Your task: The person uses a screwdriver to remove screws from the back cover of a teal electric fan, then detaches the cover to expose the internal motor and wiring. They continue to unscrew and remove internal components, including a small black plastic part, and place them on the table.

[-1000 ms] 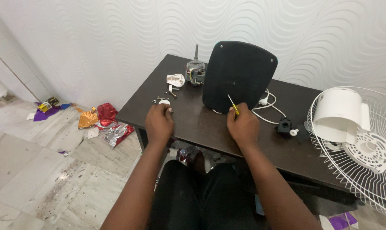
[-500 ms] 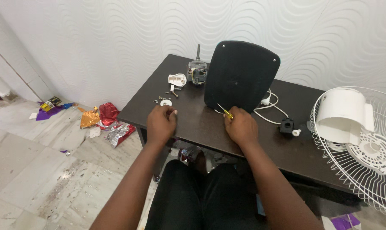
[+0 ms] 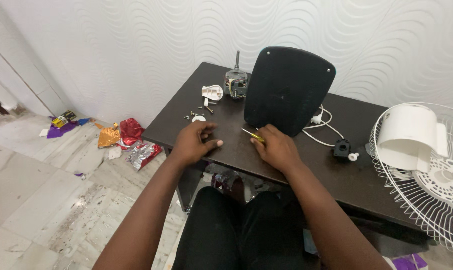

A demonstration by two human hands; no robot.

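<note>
Screwdriver [image 3: 251, 134], yellow-handled, lies low near the tabletop's front edge, pinched in your right hand [image 3: 275, 148], fingers curled round it. Your left hand [image 3: 194, 142] rests beside it, fingers loosely bent, holding nothing visible. Risk: the tip could skid and mark the table [image 3: 356, 175], or knock the black panel [image 3: 288, 90] standing just behind it. The tip itself is too small to make out; the panel's base and the white cable [image 3: 324, 131] are partly hidden.

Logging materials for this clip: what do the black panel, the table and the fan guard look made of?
Black panel: likely matte plastic, dull even surface. Table: dark wood-look top with a slight sheen, possibly laminate. Fan guard: thin white-coated wire, probably metal.
</note>
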